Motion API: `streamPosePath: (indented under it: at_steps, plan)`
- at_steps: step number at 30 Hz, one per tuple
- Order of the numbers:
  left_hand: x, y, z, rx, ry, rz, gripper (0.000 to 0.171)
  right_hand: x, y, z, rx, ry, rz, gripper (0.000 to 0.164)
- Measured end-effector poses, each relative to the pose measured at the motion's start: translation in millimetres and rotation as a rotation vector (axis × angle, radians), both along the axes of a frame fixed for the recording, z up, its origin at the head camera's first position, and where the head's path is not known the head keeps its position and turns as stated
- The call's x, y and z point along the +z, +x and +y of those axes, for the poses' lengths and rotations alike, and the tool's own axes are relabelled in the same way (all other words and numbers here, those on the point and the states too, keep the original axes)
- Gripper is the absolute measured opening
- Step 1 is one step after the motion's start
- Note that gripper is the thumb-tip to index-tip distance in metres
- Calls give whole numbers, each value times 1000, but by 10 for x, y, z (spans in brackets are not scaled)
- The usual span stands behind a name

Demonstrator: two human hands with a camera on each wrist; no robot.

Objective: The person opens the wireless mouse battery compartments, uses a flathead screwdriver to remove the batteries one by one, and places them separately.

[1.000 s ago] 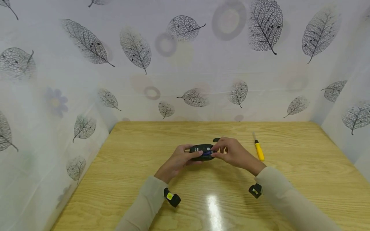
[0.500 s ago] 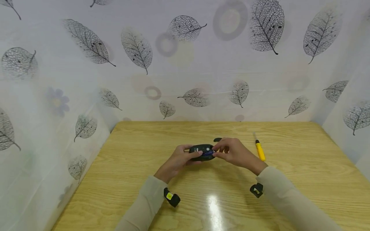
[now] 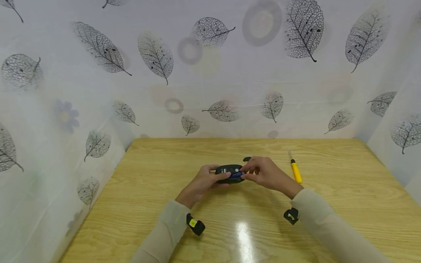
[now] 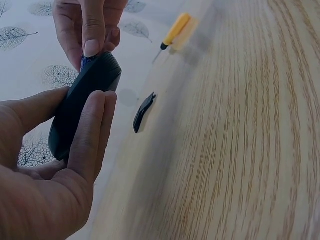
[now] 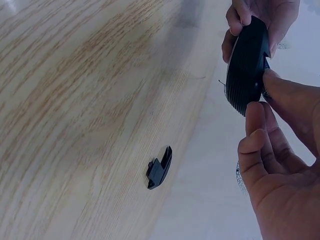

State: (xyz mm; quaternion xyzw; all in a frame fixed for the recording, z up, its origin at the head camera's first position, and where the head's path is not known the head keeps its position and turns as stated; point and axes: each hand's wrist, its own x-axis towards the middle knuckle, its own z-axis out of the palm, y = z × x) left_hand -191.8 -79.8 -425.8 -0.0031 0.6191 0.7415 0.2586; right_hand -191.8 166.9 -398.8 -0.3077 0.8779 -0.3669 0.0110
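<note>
A black computer mouse (image 3: 229, 168) is held up over the table, its underside with label and open battery bay facing up in the head view. My left hand (image 3: 204, 181) grips it round the left end, thumb across the underside. In the bay shows a blue battery (image 3: 236, 175). My right hand (image 3: 263, 172) pinches at the battery's right end with thumb and fingertips. In the right wrist view the right thumb (image 5: 285, 92) presses on the battery side while fingertips touch the mouse's ribbed end. The battery is mostly hidden in both wrist views.
On the wooden table (image 3: 158, 157) behind the right hand lies a small black battery cover (image 5: 158, 169). Farther right is a screwdriver (image 3: 296, 171) with a yellow handle. A leaf-patterned curtain (image 3: 230, 80) stands along the table's back and sides.
The right fingertips shift slightly at the battery's end, and the battery's angle in the bay changes a little. The left hand keeps its hold on the mouse.
</note>
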Motion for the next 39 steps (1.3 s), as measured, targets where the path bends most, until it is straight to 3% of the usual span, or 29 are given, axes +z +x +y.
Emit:
streamPosePath:
  at_steps: [14,23,39]
  plan:
    - [-11,-12,-4,5,-5,-1,56,34,30,33,-16,-31,25,14]
    - [-39,4,-64,-5,-18,23,54,89,9,142,-81,-71,29,14]
    - [-99,9,-129,-18,-12,40,55,92,-94,464,-220,1,28,13]
